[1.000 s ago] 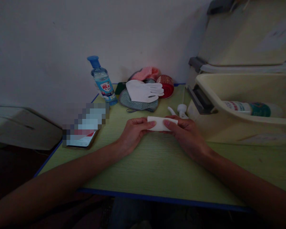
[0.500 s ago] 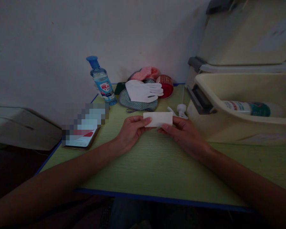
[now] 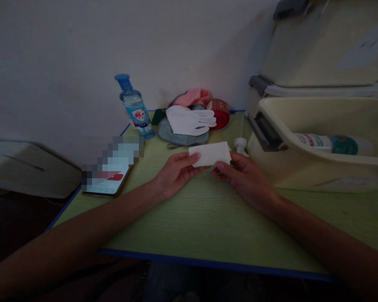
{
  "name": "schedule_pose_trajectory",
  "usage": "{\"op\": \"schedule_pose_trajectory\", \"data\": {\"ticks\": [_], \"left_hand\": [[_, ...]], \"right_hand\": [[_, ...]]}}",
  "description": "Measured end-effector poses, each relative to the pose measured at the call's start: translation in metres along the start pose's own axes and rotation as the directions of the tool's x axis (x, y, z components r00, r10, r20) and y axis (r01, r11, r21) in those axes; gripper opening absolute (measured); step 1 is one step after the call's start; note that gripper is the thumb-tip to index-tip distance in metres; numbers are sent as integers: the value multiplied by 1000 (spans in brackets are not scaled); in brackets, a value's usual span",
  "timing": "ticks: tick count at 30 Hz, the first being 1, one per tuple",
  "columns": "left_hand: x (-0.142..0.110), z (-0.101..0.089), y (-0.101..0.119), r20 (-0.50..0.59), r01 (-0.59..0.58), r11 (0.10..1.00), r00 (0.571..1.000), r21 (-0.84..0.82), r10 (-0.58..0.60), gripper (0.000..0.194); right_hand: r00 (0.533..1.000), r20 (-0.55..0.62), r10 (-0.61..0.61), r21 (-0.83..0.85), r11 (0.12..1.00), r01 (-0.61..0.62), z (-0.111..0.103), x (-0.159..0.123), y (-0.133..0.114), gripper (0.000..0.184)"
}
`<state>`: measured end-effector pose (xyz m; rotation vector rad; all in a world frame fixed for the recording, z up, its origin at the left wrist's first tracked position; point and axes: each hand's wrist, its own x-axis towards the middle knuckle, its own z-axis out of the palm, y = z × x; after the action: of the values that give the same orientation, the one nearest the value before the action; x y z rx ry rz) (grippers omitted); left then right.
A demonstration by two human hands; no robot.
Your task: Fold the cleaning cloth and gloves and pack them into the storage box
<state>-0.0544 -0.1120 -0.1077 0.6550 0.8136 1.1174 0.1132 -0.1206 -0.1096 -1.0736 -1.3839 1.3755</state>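
Observation:
Above the table, a flat white rectangular piece (image 3: pixel 209 154), like folded tissue or cloth, is held between my two hands, its right end tilted up. My left hand (image 3: pixel 178 173) pinches its left end, thumb on the front face and fingers behind. On the lower right corner rests the thumb of my right hand (image 3: pixel 244 175), with the fingers curled behind the edge. Just beyond the piece lies a white pump head (image 3: pixel 240 144), partly hidden. A white glove (image 3: pixel 189 120) lies on a grey-blue mesh cloth (image 3: pixel 176 136) farther back.
A blue-capped bottle (image 3: pixel 137 111) stands at the back left, with a phone (image 3: pixel 113 172) in front. Behind the glove are a pink cloth (image 3: pixel 195 97) and a red roll (image 3: pixel 221 114). At right, an open cream bin (image 3: pixel 271 170) holds a white-and-green bottle (image 3: pixel 343 144).
The white piece has tilted, its right end rising and shifting slightly right. My right hand's fingers have shifted a little at its edge. The surrounding objects stay in place.

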Motion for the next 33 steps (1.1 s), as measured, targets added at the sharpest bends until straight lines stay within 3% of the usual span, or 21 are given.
{"op": "schedule_pose_trajectory", "data": {"ticks": [3,6,11,15,18,24,33], "left_hand": [[-1,0,-2,84,49,999,995,11,-50,13],[-2,-1,-3,157,78,996,984,51,-85,26],[-4,-1,-5,247,37,987,966,155,-75,33],[-8,-1,-5,267,62,957,953,284,-141,32],[-10,-1,-5,285,50,957,949,286,-135,36],[-8,0,-7,254,18,978,965,207,-72,38],[-5,-2,-9,143,-112,978,986,177,87,37]], "right_hand": [[998,-32,-46,-22,999,45,0,0,1,22],[997,-19,-80,70,994,81,1,0,0,25],[997,20,-69,192,979,64,4,-1,-2,31],[998,60,-36,159,987,26,3,-3,-4,31],[997,81,-9,77,997,3,1,-3,-5,28],[994,113,-4,-1,1000,5,-1,-1,-4,27],[999,26,-23,106,994,20,2,-2,-6,26]]}}
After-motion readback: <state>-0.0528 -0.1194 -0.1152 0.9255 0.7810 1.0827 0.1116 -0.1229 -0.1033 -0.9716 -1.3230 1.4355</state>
